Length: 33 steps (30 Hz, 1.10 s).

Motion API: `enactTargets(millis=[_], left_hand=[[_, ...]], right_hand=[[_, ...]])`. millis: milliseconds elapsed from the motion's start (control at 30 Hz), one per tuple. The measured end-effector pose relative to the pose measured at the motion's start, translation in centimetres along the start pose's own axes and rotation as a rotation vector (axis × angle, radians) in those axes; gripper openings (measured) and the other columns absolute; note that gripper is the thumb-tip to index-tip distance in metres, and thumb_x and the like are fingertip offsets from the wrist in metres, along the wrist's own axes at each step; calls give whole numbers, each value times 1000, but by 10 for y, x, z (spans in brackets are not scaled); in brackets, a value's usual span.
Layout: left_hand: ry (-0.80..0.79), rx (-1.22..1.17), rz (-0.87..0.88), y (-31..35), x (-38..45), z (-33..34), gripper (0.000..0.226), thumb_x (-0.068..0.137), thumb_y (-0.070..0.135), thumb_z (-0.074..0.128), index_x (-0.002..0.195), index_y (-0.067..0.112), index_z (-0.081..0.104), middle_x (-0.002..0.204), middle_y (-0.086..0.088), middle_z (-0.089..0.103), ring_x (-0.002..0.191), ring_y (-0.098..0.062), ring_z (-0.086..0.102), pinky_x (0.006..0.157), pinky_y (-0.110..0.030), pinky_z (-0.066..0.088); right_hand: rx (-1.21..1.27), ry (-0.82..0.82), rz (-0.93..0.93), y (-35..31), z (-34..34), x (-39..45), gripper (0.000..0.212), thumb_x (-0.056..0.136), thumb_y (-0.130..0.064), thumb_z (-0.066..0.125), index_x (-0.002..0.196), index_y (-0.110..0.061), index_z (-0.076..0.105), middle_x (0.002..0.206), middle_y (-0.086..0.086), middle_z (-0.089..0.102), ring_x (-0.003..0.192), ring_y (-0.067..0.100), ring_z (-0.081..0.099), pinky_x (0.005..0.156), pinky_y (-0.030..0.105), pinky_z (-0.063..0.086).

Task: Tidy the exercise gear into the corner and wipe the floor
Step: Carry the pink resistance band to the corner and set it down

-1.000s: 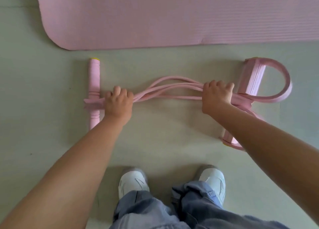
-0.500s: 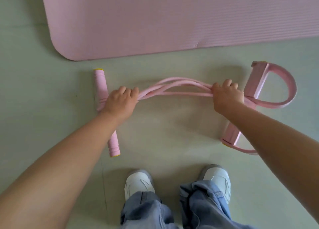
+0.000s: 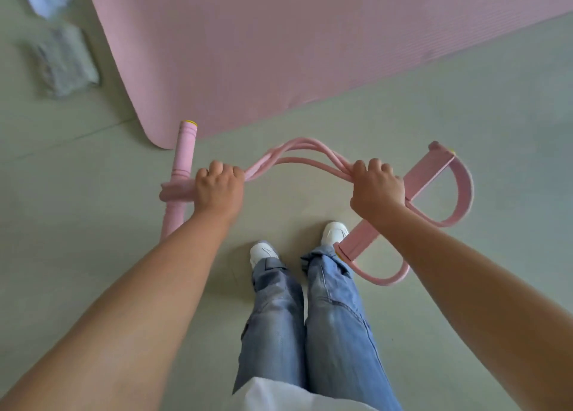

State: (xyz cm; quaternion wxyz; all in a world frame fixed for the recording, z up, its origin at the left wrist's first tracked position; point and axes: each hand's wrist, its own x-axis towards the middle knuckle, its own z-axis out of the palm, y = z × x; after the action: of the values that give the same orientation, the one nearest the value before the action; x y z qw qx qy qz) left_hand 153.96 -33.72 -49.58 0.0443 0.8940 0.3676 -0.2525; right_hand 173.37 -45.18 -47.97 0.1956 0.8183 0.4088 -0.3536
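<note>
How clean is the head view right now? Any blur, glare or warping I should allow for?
Head view: soft, even light, no glare; faint shadows on the floor around the shoes. Wide-angle warp stretches both forearms at the lower corners. The cloths at top left are smeared by blur; the left hand, right hand, bands and mat read fairly sharp.

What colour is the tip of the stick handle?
Yellow cap on the pink handle; head view.
</note>
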Motion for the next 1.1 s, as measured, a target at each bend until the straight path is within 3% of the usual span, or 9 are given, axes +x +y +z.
enactTargets(millis=[33,67,133,200,500,700,800,967,1100], left_hand=[[6,67,-7,5,-11,-30,11,49,2,68,58,7,69,54,-7,66,57,-24,67,50,-20,50],[-64,88,-58,13,-20,-62,14,62,4,69,75,7,71,73,-8,71,75,-26,69,59,-23,53],[-131,42,-96,30,-36,-112,27,91,3,45,116,2,56,119,-15,61,116,-31,54,88,-35,47],[-184,30,-70,49,-48,-163,33,97,1,31,126,0,46,132,-17,51,126,-34,44,96,-40,42],[-76,126,151,166,-84,-330,36,97,-2,29,131,-4,41,135,-21,49,125,-38,49,99,-44,43],[-47,272,342,299,-76,-404,37,98,-2,30,134,-2,38,138,-18,46,128,-36,49,101,-42,42],[-34,327,392,385,-60,-438,38,99,0,30,137,1,36,140,-16,44,131,-34,46,103,-41,40],[16,385,432,538,-33,-496,37,100,2,29,137,0,37,141,-15,44,131,-33,47,104,-40,41],[65,438,487,636,-7,-540,37,99,0,28,136,0,37,140,-16,45,129,-34,49,103,-40,41]], right_hand=[[5,4,-2,11,-15,-23,50,90,-10,46,137,-7,30,133,14,43,122,32,43,94,41,42],[6,6,-6,22,-30,-46,56,91,-11,46,142,-7,24,135,12,43,123,32,43,95,41,42],[16,-1,-3,45,-59,-90,67,91,-12,45,148,-8,10,139,11,41,125,33,42,96,42,42],[46,12,17,69,-88,-129,70,91,-11,44,149,-9,4,141,11,40,125,33,42,96,42,42],[249,71,237,190,-142,-275,70,94,-9,38,150,-12,-3,144,10,37,127,31,39,97,38,42],[434,229,400,313,-152,-323,77,90,-4,42,151,-26,-1,136,10,41,122,28,42,90,34,44],[494,314,465,390,-154,-334,76,91,-4,42,151,-22,-1,135,10,41,120,27,43,90,33,44],[552,336,505,530,-155,-335,54,86,2,43,136,-9,29,130,9,46,119,28,45,92,37,44],[581,331,502,632,-169,-321,48,84,4,43,130,-8,34,125,10,48,115,28,47,87,34,43]])
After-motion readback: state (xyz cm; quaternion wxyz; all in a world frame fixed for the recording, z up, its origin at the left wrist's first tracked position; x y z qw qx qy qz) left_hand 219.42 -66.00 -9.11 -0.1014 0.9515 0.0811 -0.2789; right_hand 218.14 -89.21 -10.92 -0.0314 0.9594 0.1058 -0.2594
